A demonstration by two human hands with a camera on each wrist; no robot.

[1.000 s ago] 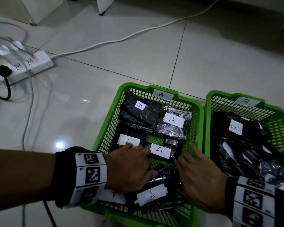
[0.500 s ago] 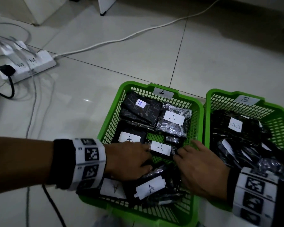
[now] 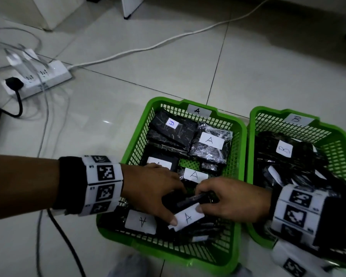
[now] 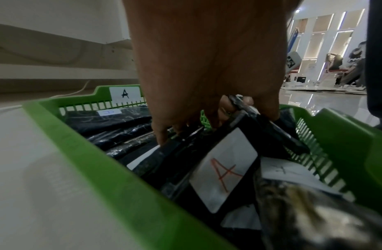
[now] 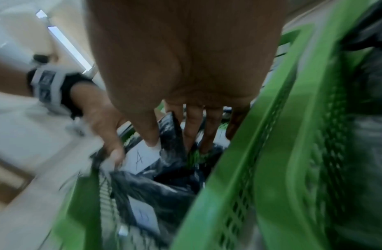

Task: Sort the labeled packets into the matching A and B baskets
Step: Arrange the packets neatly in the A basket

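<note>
Head view: left hand (image 3: pixel 152 188) and right hand (image 3: pixel 231 198) both pinching an A-labeled packet (image 3: pixel 188 212) low inside the A basket (image 3: pixel 240 136); slick wrap, apparently, could slip free, spilling neighbouring packets beneath.

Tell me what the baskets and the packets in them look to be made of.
A basket and B basket: moulded green plastic, matte, with lattice walls. Packets, such as the back A packet: something dark wrapped in glossy, crinkled clear film, probably plastic; contents unseen. Their labels look like white paper, handwritten.
</note>
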